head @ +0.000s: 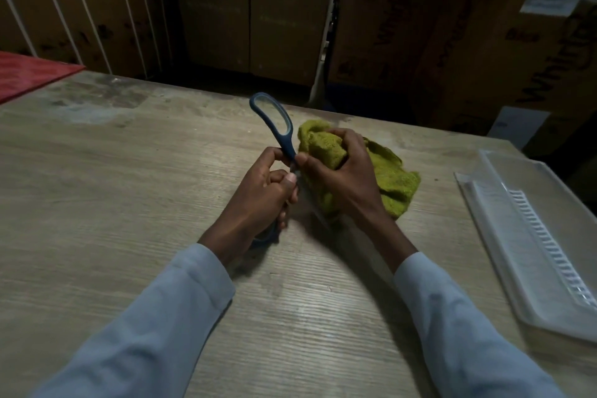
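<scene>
A pair of blue-handled scissors (285, 140) is held above the wooden table (129, 203), one handle loop pointing up and away from me. My left hand (261, 200) grips the scissors around their middle, and the other blue loop shows below its fingers. A blurred metal blade slants down to the right between my hands. My right hand (342, 178) holds a bunched green cloth (395, 186) and presses its thumb and cloth against the scissors near the pivot. The rest of the cloth lies on the table under and behind that hand.
A clear plastic tray (529, 242) with a ribbed strip lies at the table's right edge. A red mat (29, 74) covers the far left corner. Tall cardboard boxes (452, 26) stand close behind the table's far edge.
</scene>
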The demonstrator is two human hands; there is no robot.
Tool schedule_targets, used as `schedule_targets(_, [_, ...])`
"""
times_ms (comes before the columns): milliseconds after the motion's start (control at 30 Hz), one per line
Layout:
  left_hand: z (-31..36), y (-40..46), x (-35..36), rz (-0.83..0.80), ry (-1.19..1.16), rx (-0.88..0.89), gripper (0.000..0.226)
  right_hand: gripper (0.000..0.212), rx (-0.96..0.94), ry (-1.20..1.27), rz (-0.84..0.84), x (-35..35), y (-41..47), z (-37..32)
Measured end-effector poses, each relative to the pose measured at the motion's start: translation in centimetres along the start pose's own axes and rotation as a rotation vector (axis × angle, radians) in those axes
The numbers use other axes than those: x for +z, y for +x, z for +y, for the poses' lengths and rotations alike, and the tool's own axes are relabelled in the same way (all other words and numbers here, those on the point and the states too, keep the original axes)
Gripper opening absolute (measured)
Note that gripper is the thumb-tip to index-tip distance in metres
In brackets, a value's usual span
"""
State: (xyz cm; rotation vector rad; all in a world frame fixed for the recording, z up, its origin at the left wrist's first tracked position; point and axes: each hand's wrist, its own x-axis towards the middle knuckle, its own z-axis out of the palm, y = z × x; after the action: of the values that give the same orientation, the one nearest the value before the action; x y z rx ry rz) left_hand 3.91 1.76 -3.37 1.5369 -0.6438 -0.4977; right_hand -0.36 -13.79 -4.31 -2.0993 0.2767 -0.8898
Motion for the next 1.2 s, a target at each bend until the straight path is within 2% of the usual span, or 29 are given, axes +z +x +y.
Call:
schedule_targets(100, [0.0,-0.1,-0.1,-0.001,0.016,0.024,0.015,0.012,0.002,0.063,0.153,0.0,0.7,0.1])
schedule_targets(200, [-0.2,-0.1,-0.1,0.012,0.016,0.014,0.015,0.006,0.019,0.056,0.240,0.1,1.4,0.2])
schedule_targets(267, [-0.3,0.1,0.0,0.015,-0.006,-0.012,0.015,0.010,0.029,0.113,0.163,0.3,1.1,0.0])
schedule_targets(367, [-0.4,0.2,-0.1,0.004,-0.026,-0.030,0.016,0.033,0.055,0.109,0.021,0.1,0.3,0.4])
schedule_targets(500, [-0.4,0.1,-0.3,-0.020,0.012,-0.014,0.012,0.017,0.016,0.071,0.163,-0.6,1.2,1.5])
schedule_targets(600, [-0.6,0.3,-0.3,-0.021,-0.034,-0.047,0.011,0.026,0.108,0.079,0.216,-0.3,1.8,1.5])
schedule_targets(767, [-0.8,0.6,0.1,-0.028,-0.085,-0.091,0.012,0.032,0.320,0.248,0.338,-0.7,2.0,1.8])
schedule_targets(900, [-0.8,0.7,0.1,-0.010,-0.073,-0.113,0.014,0.037,0.215,0.177,0.415,-2.5,1.7,0.7])
schedule_targets(967, [-0.8,0.8,0.2,0.005,-0.075,-0.124,0.014,0.035,0.095,0.149,0.357,-2.8,1.0,-0.3])
schedule_targets(1100, [-0.8,0.9,0.2,0.054,-0.084,-0.149,0.018,0.032,-0.043,-0.015,-0.129,-2.1,0.0,-0.5])
schedule_targets(1133, [-0.8,0.9,0.2,0.069,-0.085,-0.155,0.021,0.035,-0.077,-0.078,-0.202,-1.9,0.0,-0.1])
schedule_targets(1200, [-1.0,1.0,0.1,0.084,-0.095,-0.167,0.024,0.036,-0.138,-0.129,-0.211,-2.0,0.1,0.4])
